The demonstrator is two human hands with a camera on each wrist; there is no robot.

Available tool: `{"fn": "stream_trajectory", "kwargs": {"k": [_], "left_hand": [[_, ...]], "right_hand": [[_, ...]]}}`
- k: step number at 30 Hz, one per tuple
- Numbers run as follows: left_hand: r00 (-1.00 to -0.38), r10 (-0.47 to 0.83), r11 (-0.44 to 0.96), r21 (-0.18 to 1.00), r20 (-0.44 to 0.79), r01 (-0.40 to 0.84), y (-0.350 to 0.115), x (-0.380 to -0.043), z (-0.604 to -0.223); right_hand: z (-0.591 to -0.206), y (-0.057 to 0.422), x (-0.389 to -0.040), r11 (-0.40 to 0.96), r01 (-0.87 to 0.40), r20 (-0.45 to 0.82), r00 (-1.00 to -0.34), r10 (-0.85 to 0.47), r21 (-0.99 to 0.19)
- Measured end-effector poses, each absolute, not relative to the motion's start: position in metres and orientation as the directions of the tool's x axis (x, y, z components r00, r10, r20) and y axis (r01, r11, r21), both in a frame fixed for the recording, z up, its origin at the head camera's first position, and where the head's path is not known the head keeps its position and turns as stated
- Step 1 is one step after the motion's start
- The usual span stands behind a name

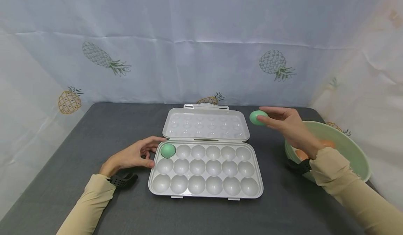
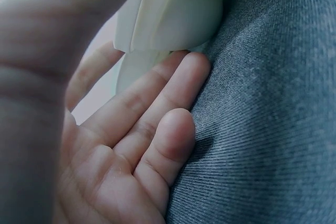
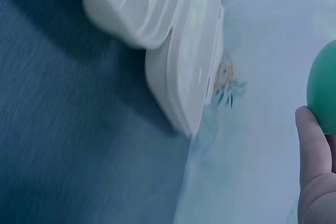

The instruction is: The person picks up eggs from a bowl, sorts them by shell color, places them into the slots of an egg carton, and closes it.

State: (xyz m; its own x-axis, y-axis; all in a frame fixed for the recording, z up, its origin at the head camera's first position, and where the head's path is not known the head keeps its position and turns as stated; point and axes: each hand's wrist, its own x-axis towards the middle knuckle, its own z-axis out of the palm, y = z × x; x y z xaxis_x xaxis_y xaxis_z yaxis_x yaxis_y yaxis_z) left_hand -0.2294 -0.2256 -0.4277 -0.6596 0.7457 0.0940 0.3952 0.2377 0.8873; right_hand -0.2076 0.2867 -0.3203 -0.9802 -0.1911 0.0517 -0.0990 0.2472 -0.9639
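A white plastic egg box (image 1: pixel 206 140) lies with its lid (image 1: pixel 206 121) folded back on the dark cloth. One green egg (image 1: pixel 168 151) sits in the cup at its back left corner. My left hand (image 1: pixel 133 155) rests at the box's left edge, thumb and forefinger touching the rim; in the left wrist view its other fingers (image 2: pixel 173 135) lie loosely on the cloth beside the box. Above the table, to the right of the lid, my right hand (image 1: pixel 288 124) pinches a second green egg (image 1: pixel 258 117) between thumb and fingers. That egg (image 3: pixel 323 87) also shows in the right wrist view.
A pale green bowl (image 1: pixel 349 151) stands at the right side of the table, partly behind the right forearm, with orange eggs (image 1: pixel 301 154) inside. A white curtain (image 1: pixel 189 63) printed with pineapples hangs behind the dark table cover (image 1: pixel 132 207).
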Motion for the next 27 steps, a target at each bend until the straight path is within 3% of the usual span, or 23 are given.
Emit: {"fn": "stream_trajectory", "kwargs": {"k": [11,27], "left_hand": [[-0.666,0.741,0.246,0.888,0.087,0.389,-0.226,-0.229,-0.427],[-0.672,0.737,0.251,0.891,0.078,0.378,-0.225,-0.228,-0.427]], "right_hand": [[-0.323,0.244,-0.218,0.223,-0.141,0.081,-0.963,-0.256,-0.965],[-0.335,0.194,-0.231,0.112,-0.059,0.023,-0.955,-0.297,-0.992]]}}
